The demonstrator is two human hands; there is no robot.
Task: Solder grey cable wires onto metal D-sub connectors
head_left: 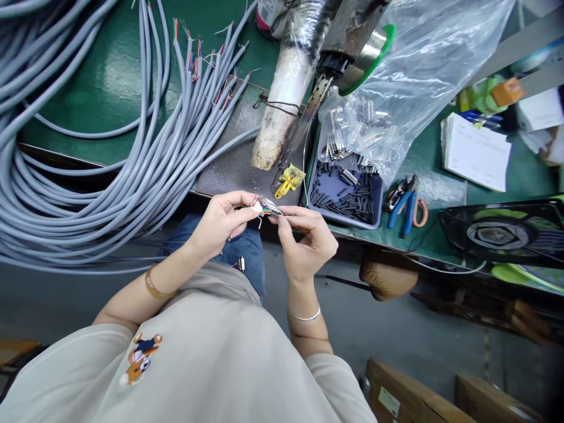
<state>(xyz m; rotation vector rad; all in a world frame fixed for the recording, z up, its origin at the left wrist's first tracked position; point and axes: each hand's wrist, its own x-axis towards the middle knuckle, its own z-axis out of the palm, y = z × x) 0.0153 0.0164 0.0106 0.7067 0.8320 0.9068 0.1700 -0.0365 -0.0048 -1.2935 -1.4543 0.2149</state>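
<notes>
My left hand (222, 220) and my right hand (306, 235) meet just below the bench edge. Both pinch the same small piece: a cable end with fanned coloured wires (268, 207). The left fingers grip it from the left, the right thumb and fingers close on its right tip. A small connector (239, 264) lies on my lap below the hands. A large bundle of grey cables (110, 158) with stripped coloured ends (207, 59) spreads across the green bench to the left.
A blue tray (374, 197) with several small black parts sits right of the hands, a clear plastic bag (418, 76) of metal connectors above it. Blue-handled cutters (408, 205), a yellow clip (288, 179), a wrapped tool stand (282, 111), paper pad (476, 150) and fan (502, 232) lie around.
</notes>
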